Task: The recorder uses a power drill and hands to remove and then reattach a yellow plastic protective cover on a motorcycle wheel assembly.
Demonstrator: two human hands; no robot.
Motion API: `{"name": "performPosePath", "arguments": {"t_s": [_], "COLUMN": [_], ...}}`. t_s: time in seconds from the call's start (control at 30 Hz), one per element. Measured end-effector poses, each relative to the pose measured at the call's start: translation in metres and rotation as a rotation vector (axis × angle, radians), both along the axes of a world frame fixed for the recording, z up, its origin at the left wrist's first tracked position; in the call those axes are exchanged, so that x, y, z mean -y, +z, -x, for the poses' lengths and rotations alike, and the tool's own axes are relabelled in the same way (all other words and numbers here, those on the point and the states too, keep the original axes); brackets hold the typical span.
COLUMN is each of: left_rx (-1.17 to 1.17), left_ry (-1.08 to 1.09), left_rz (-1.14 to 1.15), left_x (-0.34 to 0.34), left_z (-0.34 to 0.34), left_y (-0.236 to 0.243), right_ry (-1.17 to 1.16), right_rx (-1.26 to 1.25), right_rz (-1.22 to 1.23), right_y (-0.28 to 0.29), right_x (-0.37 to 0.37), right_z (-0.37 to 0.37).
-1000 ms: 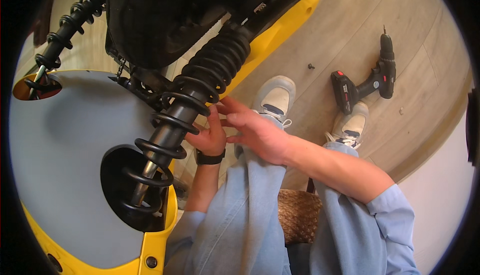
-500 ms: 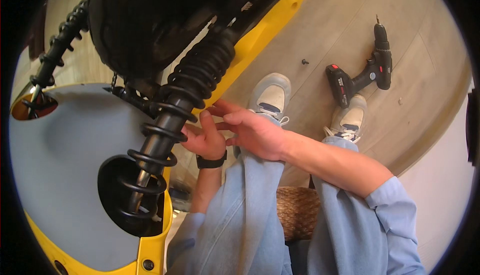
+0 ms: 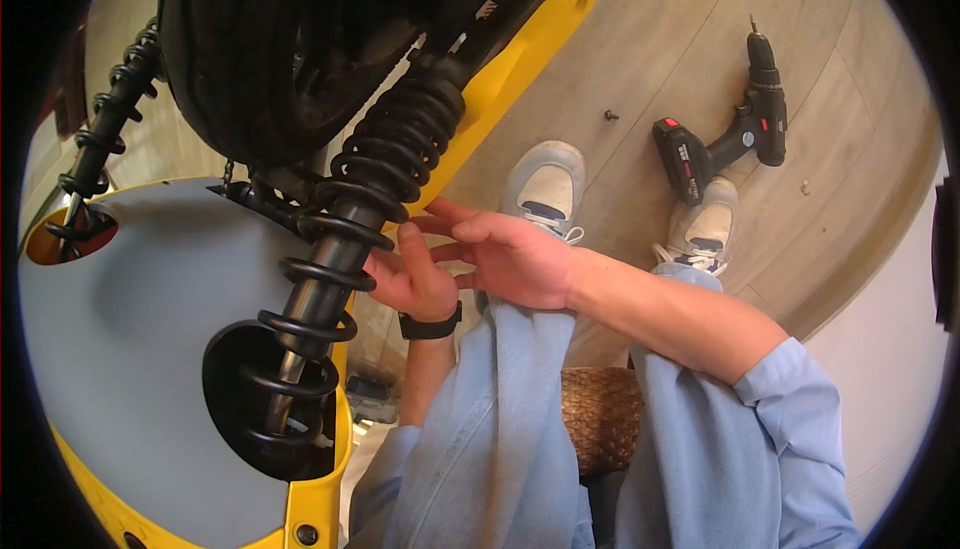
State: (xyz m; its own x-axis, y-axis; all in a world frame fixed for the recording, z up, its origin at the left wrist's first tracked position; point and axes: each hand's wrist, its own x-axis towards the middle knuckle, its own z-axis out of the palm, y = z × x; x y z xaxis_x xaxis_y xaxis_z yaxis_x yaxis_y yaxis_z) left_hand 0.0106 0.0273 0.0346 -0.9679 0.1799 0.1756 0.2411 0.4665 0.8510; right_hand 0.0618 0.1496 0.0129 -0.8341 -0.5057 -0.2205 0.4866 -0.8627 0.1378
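A black coil-spring shock absorber (image 3: 349, 207) slants across a yellow side panel (image 3: 515, 64) of a small vehicle. Beside its middle is my left hand (image 3: 412, 284), a black band on its wrist. The thumb points up, apart from the fingers, whose tips go out of sight behind the coils. My right hand (image 3: 520, 259) reaches in from the right with fingers stretched out and spread. Its foremost fingertips are hidden by the panel's lower edge and the left thumb. I see nothing held in either hand; contact with the panel cannot be made out.
A large black tyre (image 3: 265, 59) fills the upper left above a grey fender (image 3: 130, 349). Another spring shock (image 3: 110, 114) stands farther left. On the floor lie a black cordless drill (image 3: 745, 129), beside my right shoe (image 3: 703, 224), and a dark screw (image 3: 611, 115).
The whole view has turned slightly, so the vehicle's left side sits lower and the drill a little higher. Both hands keep nearly the same pose beside the shock absorber.
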Motion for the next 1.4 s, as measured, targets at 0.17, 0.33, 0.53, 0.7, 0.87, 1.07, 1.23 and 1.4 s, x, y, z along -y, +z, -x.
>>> {"name": "performPosePath", "arguments": {"t_s": [0.17, 0.33, 0.53, 0.7, 0.87, 1.07, 1.23, 1.4], "left_rx": [-0.011, -0.204, -0.229, 0.491, 0.812, 0.785, 0.804, 0.834], "left_ry": [-0.032, -0.113, -0.019, 0.157, -0.195, 0.078, 0.093, 0.075], "left_rz": [0.247, 0.451, 0.670, 0.156, -0.579, -0.578, -0.591, -0.642], "left_x": [0.013, 0.028, 0.023, 0.067, 0.039, 0.013, 0.020, 0.024], "left_z": [0.002, 0.012, -0.019, -0.045, 0.005, -0.005, 0.001, 0.000], "left_y": [-0.008, -0.023, -0.018, -0.006, -0.019, 0.002, 0.005, 0.003], "right_ry": [0.018, 0.023, 0.021, 0.048, 0.003, -0.013, -0.028, -0.034], "right_rx": [0.064, 0.076, 0.154, 0.160, 0.258, 0.254, 0.262, 0.232], "right_rz": [-0.081, -0.234, -0.225, -0.262, -0.075, 0.019, 0.004, -0.044], "right_y": [-0.003, -0.012, -0.014, -0.003, 0.012, 0.018, 0.026, 0.024], "right_x": [-0.003, -0.003, -0.002, 0.001, -0.003, -0.003, 0.001, 0.004], "right_z": [-0.001, 0.002, 0.000, 0.003, 0.005, 0.003, 0.004, 0.002]}}
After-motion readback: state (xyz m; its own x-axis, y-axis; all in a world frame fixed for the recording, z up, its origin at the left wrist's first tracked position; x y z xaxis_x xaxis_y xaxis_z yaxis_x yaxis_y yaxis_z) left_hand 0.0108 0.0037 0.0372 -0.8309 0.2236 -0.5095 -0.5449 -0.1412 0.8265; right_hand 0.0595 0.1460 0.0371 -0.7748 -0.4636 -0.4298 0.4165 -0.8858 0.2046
